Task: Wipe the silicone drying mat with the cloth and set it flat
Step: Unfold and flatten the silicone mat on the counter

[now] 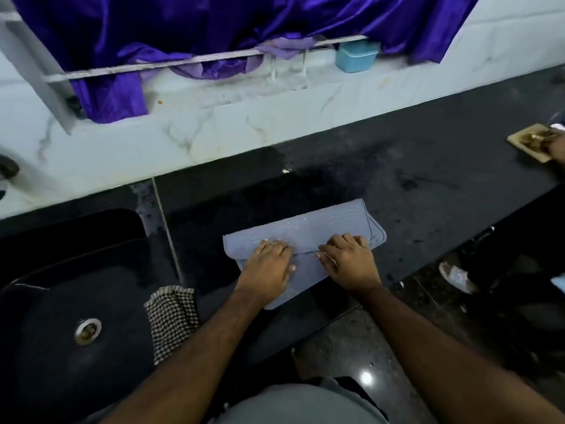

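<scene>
A grey-blue silicone drying mat (321, 224) lies on the black counter (412, 166), folded over on itself with its upper layer's edge running across the middle. My left hand (266, 264) and my right hand (350, 260) sit side by side on that fold line, and the curled fingers of both grip the edge of the upper layer. The black-and-white checked cloth (171, 319) lies crumpled at the counter's near edge beside the sink, just left of my left forearm, and neither hand touches it.
A black sink (46, 301) with a metal drain (87, 331) fills the lower left. Purple fabric (214, 26) hangs over a rail at the white tiled wall, beside a small blue tub (356, 58). At the far right another person's hand (558, 148) touches a tan object (526, 142).
</scene>
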